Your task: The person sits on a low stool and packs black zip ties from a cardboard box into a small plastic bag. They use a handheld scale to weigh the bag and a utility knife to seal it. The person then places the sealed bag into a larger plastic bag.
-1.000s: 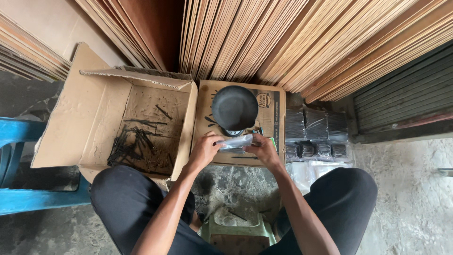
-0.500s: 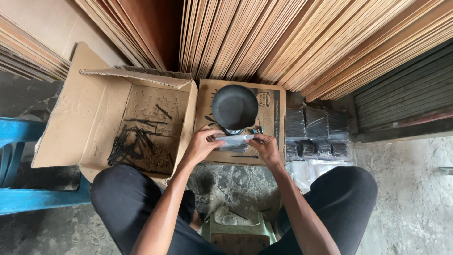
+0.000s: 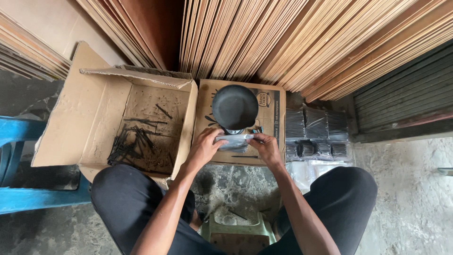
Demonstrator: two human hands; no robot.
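My left hand (image 3: 204,146) and my right hand (image 3: 266,147) both grip a small clear plastic packet (image 3: 234,141) with dark contents, one hand at each end. They hold it just above a flat cardboard box (image 3: 272,123) in front of my knees. A round black pan (image 3: 234,107) on a small scale stands on that box right behind the packet. To the left, an open cardboard carton (image 3: 94,123) holds several loose black nails (image 3: 134,144).
Filled packets of black nails (image 3: 315,134) are stacked to the right of the flat box. Plywood sheets (image 3: 283,42) lean against the wall behind. A blue chair (image 3: 19,165) stands at far left, a green stool (image 3: 238,231) between my legs.
My hands lifted the packet slightly and drew it closer to the pan; my left hand's fingers shifted along the packet's end. Nothing else moved.
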